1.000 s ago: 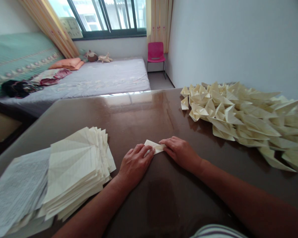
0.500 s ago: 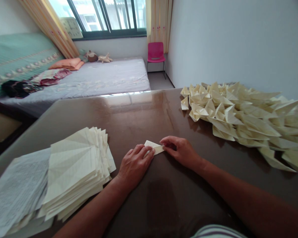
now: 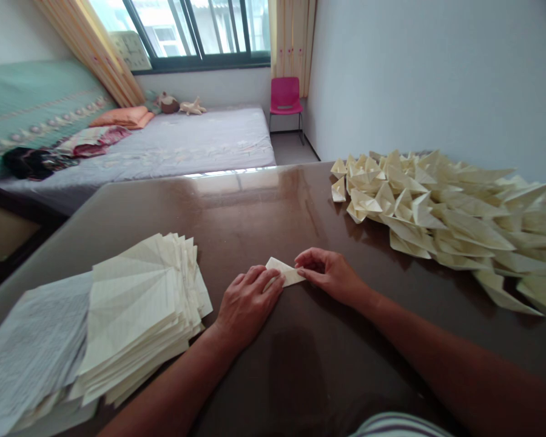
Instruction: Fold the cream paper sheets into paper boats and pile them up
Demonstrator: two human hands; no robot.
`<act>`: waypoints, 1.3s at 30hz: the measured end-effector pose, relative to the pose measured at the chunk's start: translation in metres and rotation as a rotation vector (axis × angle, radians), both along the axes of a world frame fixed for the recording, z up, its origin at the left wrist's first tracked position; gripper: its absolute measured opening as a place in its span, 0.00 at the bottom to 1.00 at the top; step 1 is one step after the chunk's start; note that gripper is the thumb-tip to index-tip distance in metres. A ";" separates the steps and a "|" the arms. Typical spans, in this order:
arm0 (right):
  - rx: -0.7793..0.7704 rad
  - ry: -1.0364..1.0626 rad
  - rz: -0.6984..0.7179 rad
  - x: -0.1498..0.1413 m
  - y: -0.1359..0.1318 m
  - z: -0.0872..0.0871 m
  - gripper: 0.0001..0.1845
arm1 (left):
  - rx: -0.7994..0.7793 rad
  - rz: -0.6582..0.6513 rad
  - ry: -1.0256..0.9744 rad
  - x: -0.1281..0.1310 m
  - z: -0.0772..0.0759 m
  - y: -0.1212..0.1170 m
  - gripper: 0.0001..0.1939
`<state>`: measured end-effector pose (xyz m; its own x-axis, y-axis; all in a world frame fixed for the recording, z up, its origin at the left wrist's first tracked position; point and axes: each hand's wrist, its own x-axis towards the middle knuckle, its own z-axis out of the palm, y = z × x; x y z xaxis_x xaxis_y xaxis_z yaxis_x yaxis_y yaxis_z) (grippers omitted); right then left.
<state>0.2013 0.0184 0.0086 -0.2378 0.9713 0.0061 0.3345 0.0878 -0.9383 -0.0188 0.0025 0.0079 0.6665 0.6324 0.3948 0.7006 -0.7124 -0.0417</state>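
A small folded piece of cream paper [image 3: 289,274] lies on the brown table in front of me, its peak pointing away and its right end drawn to a point. My left hand [image 3: 250,297] covers its left part, fingers bent together and holding it against the tabletop. At the pointed right end, my right hand [image 3: 332,276] pinches the paper between thumb and fingertips. The paper under my left fingers is hidden.
Left of my hands stands a stack of creased cream sheets [image 3: 131,303], overlapping a pile of printed pages [image 3: 36,346]. A large heap of folded paper boats [image 3: 459,224] covers the table's right side. Beyond the table [image 3: 236,212] are a bed [image 3: 218,136] and a pink chair [image 3: 286,97].
My right fingertips have closed in on the paper's right tip and shifted slightly. A bit more of the paper's face shows between the hands. The left hand has hardly moved.
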 end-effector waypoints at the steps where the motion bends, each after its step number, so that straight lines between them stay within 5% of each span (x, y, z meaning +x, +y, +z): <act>1: 0.016 -0.012 -0.002 0.000 -0.001 0.000 0.08 | 0.002 0.000 -0.002 0.000 0.000 0.000 0.11; 23: 0.140 -0.074 0.056 -0.003 -0.006 0.003 0.05 | 0.008 0.003 -0.041 0.000 0.004 0.000 0.11; 32: 0.412 -0.221 0.343 -0.009 -0.014 0.007 0.09 | 0.009 -0.011 -0.135 0.003 0.007 0.000 0.15; 39: 0.417 -0.220 0.316 -0.004 -0.008 0.004 0.11 | -0.049 -0.011 -0.150 0.000 0.007 0.003 0.09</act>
